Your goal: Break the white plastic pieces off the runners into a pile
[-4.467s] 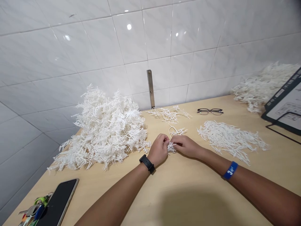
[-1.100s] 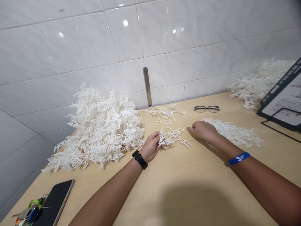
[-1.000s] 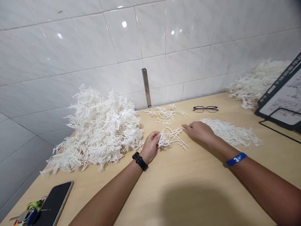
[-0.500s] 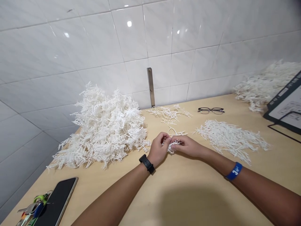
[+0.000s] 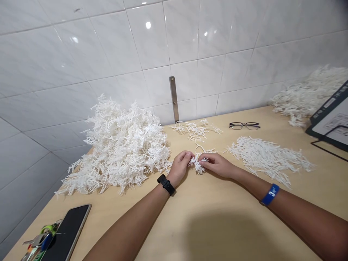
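A small bunch of white branched plastic pieces (image 5: 198, 166) is between my two hands, just above or on the table. My left hand (image 5: 179, 166) pinches its left side with thumb and fingers together. From the right, my right hand (image 5: 217, 165) grips the other side between thumb and forefinger. Left of my hands rises a large heap of the same white branched pieces (image 5: 122, 148). To the right lies a flatter, looser pile of thin white sprigs (image 5: 269, 157). Behind my hands a few bare white stems (image 5: 197, 129) are scattered.
A phone (image 5: 67, 232) and a bunch of keys (image 5: 40, 241) lie at the front left. Eyeglasses (image 5: 244, 125) rest near the tiled wall. On the right stand a dark-framed board (image 5: 331, 119) and another white heap (image 5: 310, 94). A metal bracket (image 5: 174, 99) is fixed to the wall.
My hands have drawn slightly apart, the left one shifting left, so more of the white bunch shows between them. The piles look unchanged.
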A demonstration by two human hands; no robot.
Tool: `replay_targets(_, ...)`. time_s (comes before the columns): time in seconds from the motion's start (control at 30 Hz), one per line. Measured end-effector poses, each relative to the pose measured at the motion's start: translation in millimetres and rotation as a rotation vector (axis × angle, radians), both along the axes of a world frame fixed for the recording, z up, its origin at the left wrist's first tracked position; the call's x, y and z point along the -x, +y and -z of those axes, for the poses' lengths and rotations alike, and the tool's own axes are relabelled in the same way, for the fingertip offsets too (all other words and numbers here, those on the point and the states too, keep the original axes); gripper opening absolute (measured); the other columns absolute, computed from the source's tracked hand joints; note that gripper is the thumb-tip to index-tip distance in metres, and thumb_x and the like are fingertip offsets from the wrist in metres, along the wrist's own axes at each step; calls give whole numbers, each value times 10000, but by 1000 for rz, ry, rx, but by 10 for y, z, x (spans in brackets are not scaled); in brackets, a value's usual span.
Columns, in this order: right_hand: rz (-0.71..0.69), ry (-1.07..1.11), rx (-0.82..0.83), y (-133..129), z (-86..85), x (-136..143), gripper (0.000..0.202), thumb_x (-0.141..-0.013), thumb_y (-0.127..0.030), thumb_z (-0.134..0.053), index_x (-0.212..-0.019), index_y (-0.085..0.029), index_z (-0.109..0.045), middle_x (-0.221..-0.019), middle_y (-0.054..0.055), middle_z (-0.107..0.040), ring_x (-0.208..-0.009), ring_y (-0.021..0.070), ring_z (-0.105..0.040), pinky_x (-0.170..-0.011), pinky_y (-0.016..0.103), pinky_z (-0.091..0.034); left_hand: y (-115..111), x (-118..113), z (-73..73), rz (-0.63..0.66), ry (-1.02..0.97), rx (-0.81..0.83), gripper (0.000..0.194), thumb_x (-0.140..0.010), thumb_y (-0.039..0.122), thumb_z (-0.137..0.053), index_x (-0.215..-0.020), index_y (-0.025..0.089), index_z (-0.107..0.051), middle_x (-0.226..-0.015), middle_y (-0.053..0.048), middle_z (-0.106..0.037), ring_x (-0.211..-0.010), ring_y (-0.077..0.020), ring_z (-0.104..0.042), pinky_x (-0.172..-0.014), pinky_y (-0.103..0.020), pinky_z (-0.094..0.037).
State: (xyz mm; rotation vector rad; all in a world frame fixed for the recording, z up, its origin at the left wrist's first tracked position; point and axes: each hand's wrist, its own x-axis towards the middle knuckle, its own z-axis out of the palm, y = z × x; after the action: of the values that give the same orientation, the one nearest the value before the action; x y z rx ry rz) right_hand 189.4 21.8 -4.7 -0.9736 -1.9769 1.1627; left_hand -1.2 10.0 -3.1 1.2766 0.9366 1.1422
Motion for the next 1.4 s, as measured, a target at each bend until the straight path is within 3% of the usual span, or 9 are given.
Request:
replay_targets(0.17,6,9,-4,9,5,-8,253,-904,-390,-529,-863,-165,-636,-750,21,-604,-683,153,-525,-639,271,-404,-24,-7,-46,74,-29,33,321,-764,426,-713,-888,157,-590,-780,7,-560,-709,-90,-503,-701,-222,-402)
replay_targets(0.4,43,-20,-51,19,-7,-12,236,-904,-364,-508,-839,-169,-624,-764,25,-613,-711,160,-535,-666,283,-409,20,0,42,59,60,-24,286,-773,386,-702,-910,162,-587,-795,-1,-585,-743,-104,-530,-715,-233,-427)
replay_targets(0.53,97,13,-58,26,-14,-27,207,-888,-349,-518,-844,-172,-617,-759,26,-618,-699,162,-548,-651,286,-429,13,-22,26,23,194,-54,264,-776,311,-691,-973,147,-627,-903,-42,-646,-801,-130,-561,-760,-258,-440)
replay_targets(0.67,101,44,-55,21,-18,-32,184,-879,-328,-504,-847,-178,-606,-760,27,-625,-700,166,-569,-644,283,-444,-11,-31,-1,-10,335,-60,214,-771,257,-671,-952,147,-641,-852,-22,-642,-743,-123,-533,-719,-250,-426)
replay_targets(0.9,123,-128,-213,13,-15,-5,156,-864,-273,-502,-846,-184,-629,-798,32,-637,-738,175,-558,-657,278,-405,-17,-17,75,-26,418,-139,212,-776,297,-671,-921,166,-588,-777,25,-576,-698,-107,-482,-657,-227,-385)
replay_targets(1.0,46,-172,-273,0,-24,16,192,-886,-334,-543,-822,-181,-640,-824,43,-631,-778,179,-545,-696,282,-403,-36,-25,48,1,406,-143,192,-783,306,-665,-891,164,-592,-781,19,-597,-698,-109,-497,-654,-225,-392)
replay_targets(1.1,-46,-144,-233,-3,-20,29,262,-888,-411,-580,-791,-176,-643,-818,42,-625,-781,177,-550,-714,281,-411,-42,-31,9,17,368,-132,174,-795,313,-652,-857,156,-611,-789,-1,-624,-717,-119,-524,-685,-234,-411)
replay_targets(1.23,-58,-114,-195,11,-10,28,338,-919,-439,-534,-748,-171,-648,-775,41,-611,-758,175,-551,-718,290,-415,-3,-19,28,36,301,-120,231,-818,372,-632,-826,141,-621,-776,-26,-624,-719,-127,-528,-694,-246,-416)
replay_targets(1.4,-108,-49,-153,4,-26,13,369,-927,-477,-507,-770,-173,-647,-772,37,-598,-738,169,-543,-701,293,-427,9,6,51,169,299,-136,382,-868,517,-554,-795,143,-584,-729,-22,-572,-694,-125,-504,-656,-242,-406)
